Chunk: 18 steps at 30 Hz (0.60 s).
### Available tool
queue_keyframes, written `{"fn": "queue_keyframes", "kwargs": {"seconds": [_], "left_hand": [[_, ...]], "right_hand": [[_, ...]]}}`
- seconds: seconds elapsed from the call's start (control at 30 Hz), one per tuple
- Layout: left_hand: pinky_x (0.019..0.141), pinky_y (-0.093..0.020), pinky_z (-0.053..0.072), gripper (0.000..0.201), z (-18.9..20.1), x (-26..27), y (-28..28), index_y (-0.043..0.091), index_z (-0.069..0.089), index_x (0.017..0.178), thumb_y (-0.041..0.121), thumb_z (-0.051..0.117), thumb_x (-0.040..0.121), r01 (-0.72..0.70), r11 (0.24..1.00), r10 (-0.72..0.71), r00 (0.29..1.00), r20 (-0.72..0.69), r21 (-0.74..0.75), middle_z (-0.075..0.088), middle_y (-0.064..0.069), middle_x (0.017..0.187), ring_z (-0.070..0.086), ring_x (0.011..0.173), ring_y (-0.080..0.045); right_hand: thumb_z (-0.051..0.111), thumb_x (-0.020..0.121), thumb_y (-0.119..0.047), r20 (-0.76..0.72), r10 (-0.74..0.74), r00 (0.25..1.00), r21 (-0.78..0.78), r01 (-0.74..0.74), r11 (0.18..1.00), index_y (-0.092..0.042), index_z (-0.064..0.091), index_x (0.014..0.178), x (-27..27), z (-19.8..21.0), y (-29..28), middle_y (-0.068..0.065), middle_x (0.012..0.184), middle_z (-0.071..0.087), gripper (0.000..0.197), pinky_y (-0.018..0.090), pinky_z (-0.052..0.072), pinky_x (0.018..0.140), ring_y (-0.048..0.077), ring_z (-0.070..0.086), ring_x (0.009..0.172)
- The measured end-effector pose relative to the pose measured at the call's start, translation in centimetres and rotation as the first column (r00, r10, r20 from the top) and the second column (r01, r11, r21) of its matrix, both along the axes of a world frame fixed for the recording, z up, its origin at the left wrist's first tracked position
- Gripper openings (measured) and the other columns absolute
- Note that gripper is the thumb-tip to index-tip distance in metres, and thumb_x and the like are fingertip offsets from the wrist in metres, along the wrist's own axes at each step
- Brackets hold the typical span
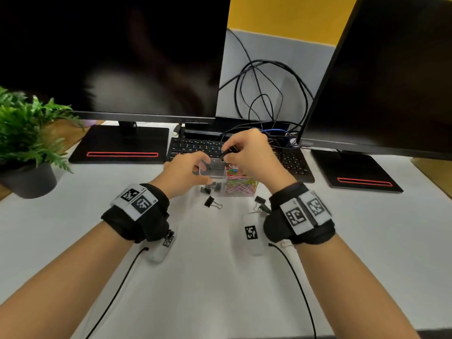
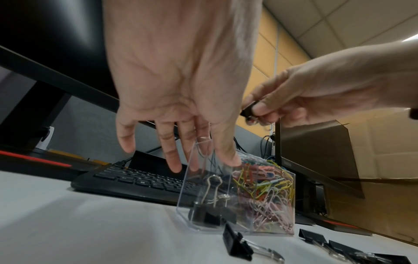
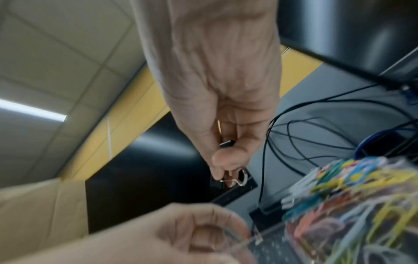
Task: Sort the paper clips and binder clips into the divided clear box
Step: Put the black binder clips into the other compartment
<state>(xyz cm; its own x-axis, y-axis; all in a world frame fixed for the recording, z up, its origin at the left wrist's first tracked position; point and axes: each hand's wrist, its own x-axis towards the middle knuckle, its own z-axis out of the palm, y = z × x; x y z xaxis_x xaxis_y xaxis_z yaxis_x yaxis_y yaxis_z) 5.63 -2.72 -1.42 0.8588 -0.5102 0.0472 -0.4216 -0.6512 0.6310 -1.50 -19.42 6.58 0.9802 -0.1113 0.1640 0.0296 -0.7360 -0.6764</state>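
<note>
A clear divided box (image 1: 210, 178) stands on the white table in front of the keyboard. Its right half is full of coloured paper clips (image 1: 241, 183), and black binder clips (image 1: 212, 187) lie in the left half. My left hand (image 1: 199, 167) holds the box at its top left rim, thumb on the near wall (image 2: 192, 187) and fingers behind it. Just above the box, my right hand (image 1: 226, 155) pinches a black binder clip (image 3: 227, 143) by its wire handle (image 3: 237, 178). One loose binder clip (image 1: 211, 202) lies in front of the box, and others (image 1: 261, 204) lie by my right wrist.
A black keyboard (image 1: 193, 145) lies right behind the box. Two dark monitors on black stands (image 1: 122, 145) flank it, with tangled cables (image 1: 264, 99) between them. A potted plant (image 1: 27, 133) stands at far left. Two small white devices (image 1: 253, 231) lie under my wrists.
</note>
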Motion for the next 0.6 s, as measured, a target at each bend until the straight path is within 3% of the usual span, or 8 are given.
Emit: {"fn": "queue_keyframes", "kwargs": {"seconds": [0.1,0.2,0.33,0.4,0.5,0.53,0.6], "left_hand": [[0.096,-0.050,0.045,0.043,0.0,0.1,0.1,0.035,0.057,0.115,0.037,0.078,0.077,-0.001,1.000,0.001,1.000,-0.007,-0.002,0.064,0.011,0.105,0.060,0.102,-0.016],[0.097,-0.051,0.044,0.041,0.0,0.2,0.1,0.038,0.057,0.110,0.038,0.079,0.075,0.004,1.000,-0.004,1.000,-0.023,-0.011,0.065,0.011,0.104,0.061,0.101,-0.015],[0.099,-0.050,0.042,0.043,0.4,0.1,0.0,0.034,0.059,0.114,0.039,0.078,0.076,0.003,1.000,-0.003,1.000,-0.019,0.002,0.065,0.011,0.106,0.060,0.102,-0.015],[0.098,-0.045,0.037,0.043,0.6,-0.1,0.0,0.032,0.058,0.116,0.038,0.077,0.079,0.001,1.000,-0.001,1.000,0.002,0.023,0.064,0.011,0.108,0.058,0.105,-0.016],[0.087,-0.038,0.027,0.039,0.7,-0.2,-0.1,0.031,0.057,0.115,0.038,0.075,0.081,0.002,0.999,-0.003,1.000,0.027,0.049,0.064,0.012,0.105,0.057,0.102,-0.014],[0.087,-0.038,0.026,0.038,0.7,-0.2,0.0,0.031,0.057,0.114,0.038,0.075,0.081,0.002,0.999,-0.003,1.000,0.022,0.045,0.064,0.013,0.104,0.057,0.102,-0.014],[0.090,-0.041,0.029,0.037,0.7,-0.1,0.0,0.032,0.058,0.112,0.038,0.076,0.081,0.005,0.999,-0.006,1.000,0.014,0.033,0.064,0.014,0.103,0.057,0.102,-0.015]], "right_hand": [[0.068,0.081,-0.002,-0.050,0.033,0.998,-0.154,-0.041,0.987,-0.013,0.074,0.086,1.9,-0.8,1.9,-0.002,0.085,0.061,0.014,0.016,0.044,0.061,0.013,0.058,0.077],[0.065,0.081,0.000,-0.102,0.035,0.994,-0.250,-0.059,0.966,-0.008,0.071,0.089,2.4,-1.7,2.8,0.007,0.091,0.063,0.013,0.027,0.049,0.068,0.024,0.062,0.085],[0.067,0.082,-0.006,-0.160,0.052,0.986,-0.215,-0.086,0.973,-0.007,0.065,0.101,2.1,-1.9,2.9,0.009,0.096,0.062,0.019,0.040,0.059,0.072,0.027,0.064,0.083],[0.069,0.081,-0.002,-0.132,0.027,0.991,-0.171,-0.050,0.984,-0.010,0.066,0.103,1.8,-1.5,2.2,0.010,0.097,0.067,0.024,0.037,0.060,0.072,0.023,0.067,0.083],[0.071,0.081,-0.001,-0.066,-0.067,0.996,-0.071,0.062,0.996,-0.013,0.066,0.098,-0.1,-0.3,-0.6,0.005,0.090,0.069,0.021,0.013,0.052,0.051,0.004,0.062,0.060],[0.073,0.079,-0.003,-0.080,-0.102,0.992,-0.035,0.099,0.994,-0.013,0.065,0.096,-1.0,-0.1,-1.9,0.006,0.086,0.068,0.021,0.013,0.048,0.044,0.004,0.060,0.052],[0.079,0.074,-0.009,-0.204,-0.155,0.967,-0.023,0.153,0.988,-0.013,0.063,0.100,-3.0,-0.1,-4.6,0.007,0.084,0.065,0.030,0.022,0.049,0.041,0.014,0.059,0.055]]}}
